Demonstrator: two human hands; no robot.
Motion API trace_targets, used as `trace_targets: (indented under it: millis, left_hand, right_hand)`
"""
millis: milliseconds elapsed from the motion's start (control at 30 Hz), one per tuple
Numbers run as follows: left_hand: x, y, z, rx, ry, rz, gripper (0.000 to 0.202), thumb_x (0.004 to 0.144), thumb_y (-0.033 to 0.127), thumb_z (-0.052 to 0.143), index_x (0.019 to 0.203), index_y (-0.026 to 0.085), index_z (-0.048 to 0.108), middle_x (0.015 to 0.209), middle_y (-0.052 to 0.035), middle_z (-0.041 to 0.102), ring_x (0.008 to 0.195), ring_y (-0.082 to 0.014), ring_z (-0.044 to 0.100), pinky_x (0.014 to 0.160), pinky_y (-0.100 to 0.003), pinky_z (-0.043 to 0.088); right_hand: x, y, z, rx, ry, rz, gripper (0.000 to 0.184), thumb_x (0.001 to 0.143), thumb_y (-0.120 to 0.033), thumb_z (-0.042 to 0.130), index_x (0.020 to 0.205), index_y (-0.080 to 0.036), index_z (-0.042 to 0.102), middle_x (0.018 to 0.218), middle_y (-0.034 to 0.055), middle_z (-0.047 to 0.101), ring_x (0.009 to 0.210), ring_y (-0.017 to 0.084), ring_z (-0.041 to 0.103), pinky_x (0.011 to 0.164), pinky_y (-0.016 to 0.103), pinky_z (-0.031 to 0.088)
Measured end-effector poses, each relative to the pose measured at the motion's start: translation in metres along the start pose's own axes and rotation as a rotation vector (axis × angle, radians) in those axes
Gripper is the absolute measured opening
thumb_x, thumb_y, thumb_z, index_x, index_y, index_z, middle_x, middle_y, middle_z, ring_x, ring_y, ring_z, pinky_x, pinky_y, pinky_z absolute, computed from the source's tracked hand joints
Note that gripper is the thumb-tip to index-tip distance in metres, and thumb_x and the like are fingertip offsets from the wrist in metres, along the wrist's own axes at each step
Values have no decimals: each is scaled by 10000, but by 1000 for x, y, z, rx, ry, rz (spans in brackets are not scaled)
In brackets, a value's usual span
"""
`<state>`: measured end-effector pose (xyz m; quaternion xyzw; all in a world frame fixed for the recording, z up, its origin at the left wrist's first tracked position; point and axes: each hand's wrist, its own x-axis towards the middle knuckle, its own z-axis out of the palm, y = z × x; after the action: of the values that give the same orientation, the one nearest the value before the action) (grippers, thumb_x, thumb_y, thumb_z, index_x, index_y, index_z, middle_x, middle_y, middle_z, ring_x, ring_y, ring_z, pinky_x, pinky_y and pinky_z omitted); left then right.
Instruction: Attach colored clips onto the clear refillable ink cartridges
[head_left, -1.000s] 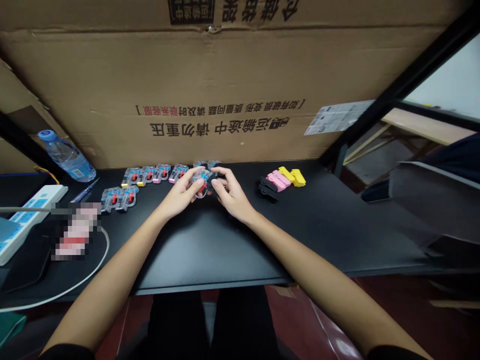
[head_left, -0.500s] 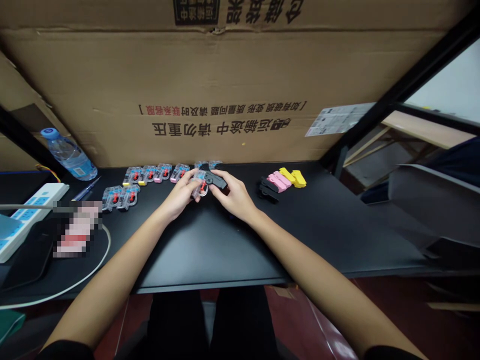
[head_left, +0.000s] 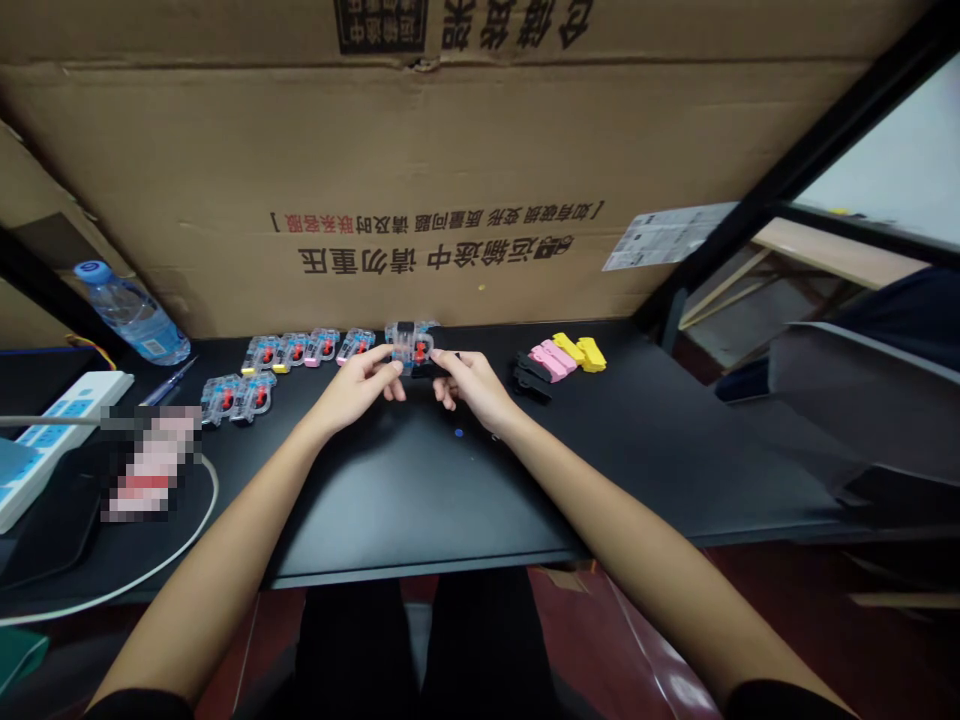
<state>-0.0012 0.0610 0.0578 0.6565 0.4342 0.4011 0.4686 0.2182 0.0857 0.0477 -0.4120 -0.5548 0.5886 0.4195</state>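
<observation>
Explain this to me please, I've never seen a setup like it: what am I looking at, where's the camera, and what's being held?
There's no machine here: these are a person's bare left hand and right hand. Every picture comes from one camera worn on the head, looking forward and down. Both hands' fingertips hold a clear plastic piece with red and blue parts; its finer details are too small to tell.

On the black table, similar clear pieces lie mainly to the left. To the right are small black, pink and yellow plastic pieces. Farther left are a clear plastic bottle with a blue cap and a white power strip. Brown printed cardboard stands behind.
</observation>
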Motion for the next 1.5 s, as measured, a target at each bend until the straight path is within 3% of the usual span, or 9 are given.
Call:
trace_targets:
  millis: [133,267,367,500,600,800,1133,1367,1500]
  left_hand:
    - [-2,1,4,186,98,103,409,980,589,655,997,184,710,701,27,598,669,-145,558,660,-278,444]
    - [1,-1,12,14,86,120,458,956,639,666,1072,196,682,933,-32,711,854,-184,691,707,-283,554]
    - [3,-2,16,-105,86,91,478,908,619,731,1110,191,664,1036,-63,757,870,-186,734,692,-279,587]
    - [4,-2,13,-143,168,51,476,832,549,826,1080,171,677,907,-42,763,748,-164,726,627,-253,562]
    - [4,-2,9,-130,211,42,471,820,547,833,1050,158,697,759,-11,719,661,-152,690,575,-242,526]
    - [4,-5,7,-80,185,30,496,820,559,833,1079,151,720,744,-25,731,664,-164,703,565,-243,509]
    - [2,-7,0,71,82,-10,481,883,590,761,1094,162,702,789,-58,772,631,-172,702,574,-266,527]
    - [0,-3,-2,180,16,9,469,939,576,683,1152,158,696,760,-31,732,633,-168,651,634,-297,533]
    - [-1,-3,-3,253,18,23,447,957,554,657,1167,161,699,777,-29,736,690,-193,689,683,-314,544]
  right_hand:
    - [2,3,0,83,-26,51,561,863,-722,742,769,-177,647,471,18,622,336,98,473,352,205,371]
    - [2,5,1,49,-70,52,662,911,-787,649,687,-164,657,448,38,606,312,94,463,339,214,355]
    - [1,4,3,43,-95,55,679,925,-805,614,725,-159,672,478,29,611,330,93,478,345,213,378]
    - [-2,0,4,33,-2,-74,549,829,-696,810,1035,-214,647,786,0,715,475,121,619,361,216,466]
    - [-2,1,4,-69,1,-231,521,782,-582,888,1070,-241,620,985,12,709,649,148,697,424,243,566]
    - [2,7,-3,-237,-98,-264,382,847,-503,848,1024,-239,637,718,-40,645,595,155,651,468,258,585]
    - [7,8,-4,-112,-71,-159,490,749,-560,919,957,-187,680,736,16,696,661,182,729,482,260,623]
    - [8,9,-8,-139,-119,-96,427,792,-511,907,960,-182,691,690,2,689,551,129,667,462,219,591]
    - [6,8,-7,-116,-124,-92,401,784,-463,928,939,-182,686,756,13,686,649,156,717,439,207,594]
